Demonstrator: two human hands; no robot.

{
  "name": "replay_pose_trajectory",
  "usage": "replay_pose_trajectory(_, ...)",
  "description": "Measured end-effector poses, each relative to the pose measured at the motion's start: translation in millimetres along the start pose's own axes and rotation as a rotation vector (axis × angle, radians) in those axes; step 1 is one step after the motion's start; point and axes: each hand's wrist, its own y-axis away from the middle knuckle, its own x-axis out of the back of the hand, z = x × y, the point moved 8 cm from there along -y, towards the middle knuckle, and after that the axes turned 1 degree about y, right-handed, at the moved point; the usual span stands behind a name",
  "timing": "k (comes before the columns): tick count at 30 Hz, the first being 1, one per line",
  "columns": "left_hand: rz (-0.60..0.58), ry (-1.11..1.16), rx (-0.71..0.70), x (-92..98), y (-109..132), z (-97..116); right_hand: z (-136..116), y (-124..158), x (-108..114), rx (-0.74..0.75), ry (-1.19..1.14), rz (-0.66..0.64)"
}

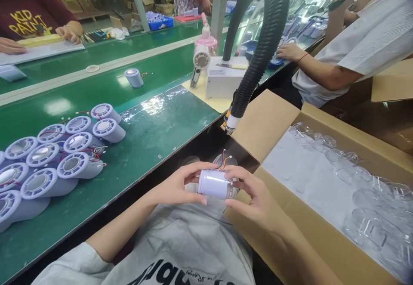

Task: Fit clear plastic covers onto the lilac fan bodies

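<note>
Between my two hands, above my lap, lies a light purple cylindrical housing (213, 184) on its side. Red, yellow and dark wires with small white connectors stick up from behind it. My left hand (180, 184) grips its left end, thumb below and fingers over the top. Around the right end, where a clear plastic part (230, 187) shows, my right hand (253, 192) is closed. Some fingertips are hidden behind the housing. Rounded clear shapes show dimly behind my hands.
Several similar purple housings (75, 164) with wires stand on the green bench (142, 147) at left; one housing (134, 78) stands farther back. A black hose (258, 57) hangs ahead. An open carton (280, 207) at right holds clear plastic parts (368, 227). Co-workers sit around the line.
</note>
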Motion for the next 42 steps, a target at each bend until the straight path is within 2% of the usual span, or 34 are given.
replay_pose_trajectory(4, -0.003, -0.104, -0.098, -3.8, 9, 14, -3, 4, -6, -0.044, -0.033, -0.030)
replay_pose_trajectory(14, -0.020, -0.140, -0.175, -8.5, 16, 29, 16, 10, -20, -0.394, -0.402, -0.025)
replay_pose_trajectory(19, -0.026, -0.145, -0.185, -8.5, 18, 27, 26, 11, -36, -0.578, -0.598, -0.059)
replay_pose_trajectory(24, -0.033, -0.169, -0.187, -9.4, 21, 24, 26, 12, -50, -0.684, -0.758, -0.109)
replay_pose_trajectory(31, 0.018, -0.249, -0.077, -12.6, 25, 20, 40, 26, -65, -0.859, -0.850, -0.204)
replay_pose_trajectory(33, 0.046, -0.209, 0.004, -12.8, 26, 18, 41, 25, -65, -0.795, -0.777, -0.214)
replay_pose_trajectory(34, 0.061, -0.177, 0.046, -12.6, 27, 17, 39, 22, -60, -0.710, -0.704, -0.192)
replay_pose_trajectory(36, 0.091, -0.107, 0.108, -12.3, 28, 15, 28, 14, -43, -0.437, -0.471, -0.076)
replay_pose_trajectory(39, 0.110, -0.026, 0.168, -12.0, 29, 12, -7, 13, -22, 0.059, 0.009, 0.067)
replay_pose_trajectory(41, 0.091, 0.008, 0.199, -12.8, 30, 9, -20, 18, -24, 0.245, 0.217, 0.051)
replay_pose_trajectory(42, 0.074, 0.013, 0.202, -13.2, 31, 9, -21, 20, -24, 0.256, 0.239, 0.036)
